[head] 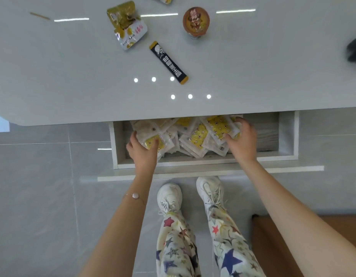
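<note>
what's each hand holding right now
Left hand: grips snack packets in the drawer.
Right hand: grips snack packets at the pile's right edge.

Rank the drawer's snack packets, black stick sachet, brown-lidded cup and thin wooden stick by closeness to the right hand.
1. Snack packets, in the drawer, touching the right hand.
2. Black stick sachet, mid-counter.
3. Brown-lidded cup, farther back.
4. Thin wooden stick, far left.
</note>
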`<action>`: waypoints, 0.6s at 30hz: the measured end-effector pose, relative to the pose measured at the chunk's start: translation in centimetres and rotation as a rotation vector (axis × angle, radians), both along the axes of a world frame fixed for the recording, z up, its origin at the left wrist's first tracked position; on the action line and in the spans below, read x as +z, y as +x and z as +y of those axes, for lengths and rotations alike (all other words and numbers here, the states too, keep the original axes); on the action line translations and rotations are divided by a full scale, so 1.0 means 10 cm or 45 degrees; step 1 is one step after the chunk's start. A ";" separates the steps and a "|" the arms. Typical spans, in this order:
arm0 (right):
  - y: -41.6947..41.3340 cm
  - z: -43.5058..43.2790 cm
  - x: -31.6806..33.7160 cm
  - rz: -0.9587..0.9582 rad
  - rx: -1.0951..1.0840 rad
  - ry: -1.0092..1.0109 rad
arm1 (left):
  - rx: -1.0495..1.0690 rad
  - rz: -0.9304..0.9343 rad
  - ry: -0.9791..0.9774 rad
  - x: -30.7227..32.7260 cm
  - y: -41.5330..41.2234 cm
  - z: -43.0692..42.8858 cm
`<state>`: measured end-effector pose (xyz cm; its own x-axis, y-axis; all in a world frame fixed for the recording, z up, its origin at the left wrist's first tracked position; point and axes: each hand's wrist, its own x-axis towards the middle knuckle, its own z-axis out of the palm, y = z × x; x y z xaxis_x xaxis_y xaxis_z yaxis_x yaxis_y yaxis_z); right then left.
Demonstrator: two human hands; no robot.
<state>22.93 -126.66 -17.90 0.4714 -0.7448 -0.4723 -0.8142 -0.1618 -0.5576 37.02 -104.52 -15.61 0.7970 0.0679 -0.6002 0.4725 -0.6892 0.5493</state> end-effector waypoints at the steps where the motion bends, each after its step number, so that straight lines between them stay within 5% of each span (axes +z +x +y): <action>1: 0.01 0.01 0.14 -0.009 0.064 -0.020 | -0.113 -0.064 0.000 0.12 -0.04 0.01; 9: 0.19 0.10 1.72 -0.078 0.633 -0.257 | -0.983 -0.500 0.235 1.51 -0.07 0.17; 18: 0.53 0.44 4.06 0.007 1.188 -0.502 | -0.950 -0.619 0.453 3.70 -0.06 0.65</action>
<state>28.26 -122.27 22.70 0.9435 -0.1831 -0.2761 -0.2707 -0.9066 -0.3238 36.38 -98.05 21.40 0.8651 -0.4432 -0.2347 -0.3799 -0.8847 0.2701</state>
